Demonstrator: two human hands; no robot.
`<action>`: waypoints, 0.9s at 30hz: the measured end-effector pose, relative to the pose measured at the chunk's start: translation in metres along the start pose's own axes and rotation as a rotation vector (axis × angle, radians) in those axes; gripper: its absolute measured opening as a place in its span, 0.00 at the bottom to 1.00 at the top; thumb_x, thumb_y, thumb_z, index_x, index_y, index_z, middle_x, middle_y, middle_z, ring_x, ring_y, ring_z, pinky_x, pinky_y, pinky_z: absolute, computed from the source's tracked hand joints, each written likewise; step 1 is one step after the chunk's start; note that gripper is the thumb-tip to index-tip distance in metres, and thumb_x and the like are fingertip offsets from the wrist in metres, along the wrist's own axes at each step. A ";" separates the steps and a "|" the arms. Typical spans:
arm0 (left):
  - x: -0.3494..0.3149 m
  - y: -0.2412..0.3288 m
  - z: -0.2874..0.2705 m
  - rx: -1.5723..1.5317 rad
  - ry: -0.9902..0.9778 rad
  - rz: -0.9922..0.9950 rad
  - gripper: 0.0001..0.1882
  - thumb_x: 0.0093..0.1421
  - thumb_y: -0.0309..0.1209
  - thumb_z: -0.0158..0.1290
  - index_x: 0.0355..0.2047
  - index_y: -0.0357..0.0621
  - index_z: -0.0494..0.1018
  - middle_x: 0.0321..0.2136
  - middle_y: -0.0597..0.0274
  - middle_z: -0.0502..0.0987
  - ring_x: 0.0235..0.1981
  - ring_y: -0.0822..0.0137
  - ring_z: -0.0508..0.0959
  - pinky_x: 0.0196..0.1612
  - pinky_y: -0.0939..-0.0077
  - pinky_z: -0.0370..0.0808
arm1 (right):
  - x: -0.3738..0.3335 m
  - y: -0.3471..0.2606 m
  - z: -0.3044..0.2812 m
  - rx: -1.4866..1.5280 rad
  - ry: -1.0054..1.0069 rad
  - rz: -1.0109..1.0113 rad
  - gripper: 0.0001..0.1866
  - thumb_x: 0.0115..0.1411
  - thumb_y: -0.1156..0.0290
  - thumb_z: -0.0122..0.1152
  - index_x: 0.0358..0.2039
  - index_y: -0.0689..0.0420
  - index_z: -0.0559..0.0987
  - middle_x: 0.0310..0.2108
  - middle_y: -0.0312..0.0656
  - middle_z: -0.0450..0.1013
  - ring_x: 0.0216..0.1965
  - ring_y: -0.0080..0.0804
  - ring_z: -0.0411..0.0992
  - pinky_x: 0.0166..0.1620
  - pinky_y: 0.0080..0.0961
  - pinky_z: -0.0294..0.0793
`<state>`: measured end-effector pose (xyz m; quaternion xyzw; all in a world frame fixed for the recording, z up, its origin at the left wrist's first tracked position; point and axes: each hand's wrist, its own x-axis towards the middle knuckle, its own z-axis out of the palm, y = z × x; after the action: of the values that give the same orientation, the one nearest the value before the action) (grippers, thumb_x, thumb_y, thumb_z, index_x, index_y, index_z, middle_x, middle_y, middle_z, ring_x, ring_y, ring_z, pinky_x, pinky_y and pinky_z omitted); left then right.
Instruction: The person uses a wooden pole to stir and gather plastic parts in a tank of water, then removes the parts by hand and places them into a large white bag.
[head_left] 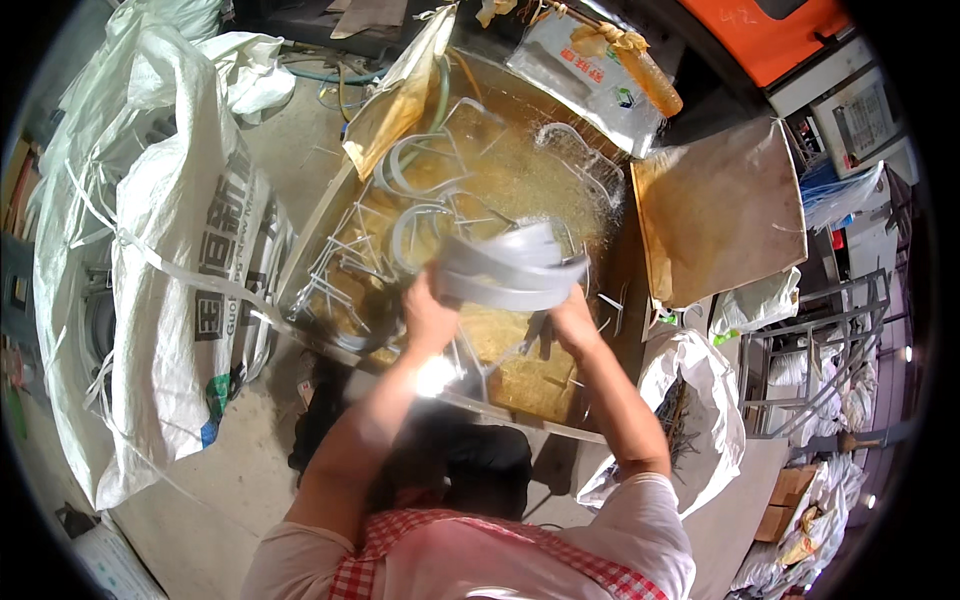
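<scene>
Both my hands are closed on a bundle of curved light-grey strips (515, 270), blurred by motion, above a tank of yellowish water (530, 385). My left hand (432, 312) grips the bundle's left end, my right hand (572, 322) its right end; fingertips are partly hidden behind it. A thin grey piece hangs below the bundle near my right hand. More curved grey strips (410, 165) lie in the water beyond my left hand, with thin branching grey pieces (345, 265) along the tank's left side. Water bubbles at the far right of the tank.
Large white woven sacks (165, 250) stand at the left. An open white sack (705, 400) with thin grey scraps is right of the tank. A brown-stained board (720, 215) leans at the tank's right edge; a stained sheet (400, 95) hangs at its far left. A metal rack (815, 350) stands farther right.
</scene>
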<state>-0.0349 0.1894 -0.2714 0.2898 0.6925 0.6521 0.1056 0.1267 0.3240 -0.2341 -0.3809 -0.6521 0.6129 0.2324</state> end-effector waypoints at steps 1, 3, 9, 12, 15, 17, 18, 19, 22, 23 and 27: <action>0.004 0.005 -0.008 -0.014 -0.031 -0.039 0.17 0.47 0.27 0.58 0.38 0.37 0.70 0.28 0.48 0.76 0.29 0.54 0.77 0.33 0.66 0.73 | -0.009 -0.015 0.001 0.014 -0.103 0.024 0.34 0.50 0.68 0.61 0.54 0.62 0.58 0.44 0.42 0.66 0.44 0.29 0.66 0.45 0.25 0.66; 0.008 0.007 -0.006 -0.231 -0.117 -0.270 0.13 0.49 0.26 0.56 0.37 0.39 0.70 0.26 0.51 0.76 0.28 0.58 0.77 0.30 0.67 0.74 | -0.012 -0.016 -0.024 -0.038 -0.278 -0.026 0.48 0.45 0.63 0.67 0.62 0.55 0.47 0.53 0.47 0.59 0.52 0.35 0.63 0.50 0.32 0.65; 0.000 0.003 0.004 -0.893 -0.171 -0.884 0.09 0.56 0.27 0.50 0.37 0.47 0.65 0.23 0.64 0.67 0.16 0.69 0.69 0.19 0.72 0.71 | -0.037 -0.026 -0.013 0.605 -0.653 0.064 0.58 0.36 0.40 0.66 0.62 0.50 0.47 0.52 0.47 0.63 0.51 0.45 0.64 0.53 0.49 0.61; -0.003 0.003 0.011 -0.900 -0.103 -0.850 0.08 0.56 0.26 0.51 0.36 0.45 0.66 0.22 0.62 0.68 0.16 0.69 0.70 0.18 0.72 0.71 | -0.057 -0.034 0.011 0.694 -0.649 0.179 0.45 0.44 0.45 0.63 0.58 0.53 0.58 0.32 0.41 0.71 0.33 0.36 0.71 0.40 0.40 0.71; 0.008 -0.009 0.010 -0.854 -0.062 -0.850 0.07 0.55 0.25 0.51 0.34 0.41 0.66 0.21 0.62 0.68 0.16 0.69 0.69 0.17 0.74 0.70 | -0.069 -0.013 0.003 0.734 -0.670 0.416 0.24 0.56 0.56 0.56 0.49 0.55 0.69 0.16 0.30 0.62 0.14 0.22 0.60 0.24 0.25 0.68; 0.018 -0.025 -0.005 -0.513 -0.128 -0.806 0.08 0.54 0.20 0.49 0.34 0.38 0.66 0.20 0.63 0.68 0.15 0.72 0.68 0.16 0.78 0.67 | -0.064 -0.005 -0.017 -0.527 -0.434 0.336 0.15 0.57 0.61 0.54 0.43 0.53 0.73 0.16 0.36 0.67 0.16 0.30 0.66 0.25 0.27 0.69; 0.021 -0.026 -0.002 -0.479 -0.149 -0.688 0.09 0.53 0.19 0.49 0.36 0.38 0.66 0.20 0.63 0.68 0.15 0.72 0.68 0.16 0.79 0.66 | -0.072 0.021 -0.048 -1.383 -0.272 -0.171 0.11 0.56 0.65 0.53 0.39 0.53 0.75 0.19 0.46 0.71 0.23 0.39 0.72 0.27 0.33 0.70; 0.019 0.006 -0.003 -0.510 -0.062 -0.554 0.12 0.52 0.17 0.48 0.38 0.37 0.64 0.21 0.63 0.69 0.15 0.73 0.68 0.16 0.79 0.65 | -0.076 0.026 -0.067 -1.503 -0.226 0.130 0.11 0.53 0.67 0.54 0.37 0.52 0.76 0.26 0.53 0.72 0.30 0.48 0.72 0.32 0.40 0.70; 0.014 -0.004 -0.018 -0.419 -0.036 -0.550 0.18 0.49 0.19 0.49 0.42 0.33 0.62 0.29 0.57 0.73 0.18 0.70 0.70 0.19 0.75 0.67 | -0.135 0.106 -0.205 -1.117 0.350 0.006 0.16 0.52 0.63 0.55 0.36 0.62 0.75 0.28 0.55 0.73 0.34 0.52 0.72 0.37 0.39 0.70; 0.010 -0.037 -0.047 -0.211 0.105 -0.347 0.15 0.49 0.18 0.48 0.39 0.36 0.63 0.23 0.62 0.71 0.19 0.73 0.70 0.19 0.79 0.67 | -0.137 0.034 -0.144 -1.442 0.204 0.528 0.23 0.49 0.60 0.60 0.41 0.62 0.73 0.34 0.55 0.72 0.37 0.48 0.72 0.39 0.38 0.70; -0.004 0.063 -0.012 0.152 -0.241 -0.296 0.18 0.48 0.21 0.49 0.42 0.39 0.69 0.35 0.53 0.76 0.38 0.59 0.75 0.40 0.69 0.71 | -0.230 0.074 -0.195 -1.062 0.283 0.278 0.61 0.36 0.41 0.67 0.61 0.61 0.46 0.58 0.54 0.52 0.59 0.47 0.52 0.58 0.37 0.52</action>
<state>-0.0219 0.1758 -0.2099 0.2681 0.7572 0.5358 0.2602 0.4312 0.2625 -0.2410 -0.6064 -0.7771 0.1683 0.0111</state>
